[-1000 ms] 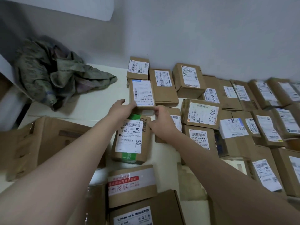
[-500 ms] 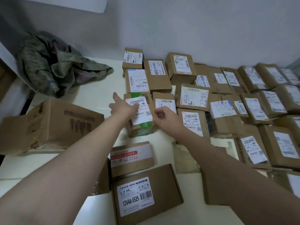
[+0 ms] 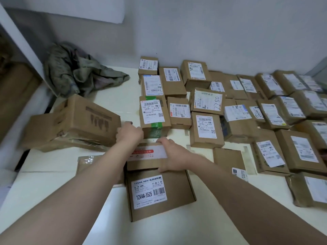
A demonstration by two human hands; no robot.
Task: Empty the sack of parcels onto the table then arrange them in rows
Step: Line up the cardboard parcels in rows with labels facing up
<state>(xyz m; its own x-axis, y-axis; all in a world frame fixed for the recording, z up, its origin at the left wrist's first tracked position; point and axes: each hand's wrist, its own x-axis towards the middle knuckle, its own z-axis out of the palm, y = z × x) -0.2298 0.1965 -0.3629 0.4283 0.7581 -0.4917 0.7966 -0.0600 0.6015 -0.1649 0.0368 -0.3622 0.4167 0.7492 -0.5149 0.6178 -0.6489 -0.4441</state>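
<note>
The emptying looked done: the sack [image 3: 79, 75] lay slack and crumpled, an olive cloth heap at the far left corner of the counter [image 3: 115, 103], and the step in hand was the arranging. Both hands were on the red-labelled parcel [image 3: 146, 156], a low, flat cardboard box with a white band printed in red across its lid. It lay in the leftmost column, just short of the green-taped parcel [image 3: 154, 115], and its near edge seemed to overlap the flat carton [image 3: 157, 191] marked 12V4A-5525. The left hand [image 3: 130, 134] had its fingers curled at the box's far left corner, though blur hid exactly how they lay. The right hand [image 3: 174, 155] spanned the right end, fingers hooked at the far edge and thumb on the near one, so both were clamped on the box. The next move, I judged, called for sliding or lifting it square into the gap on the near side of the green-taped parcel, edges in line with its neighbours. To the right, rows of parcels [image 3: 265, 112] stood close together, all brown board with stiff corners and smooth white paper labels. A large carton [image 3: 74, 122], creased and taped, sat at an angle near the left hand. The counter was smooth and pale, so a box should slide easily.
</note>
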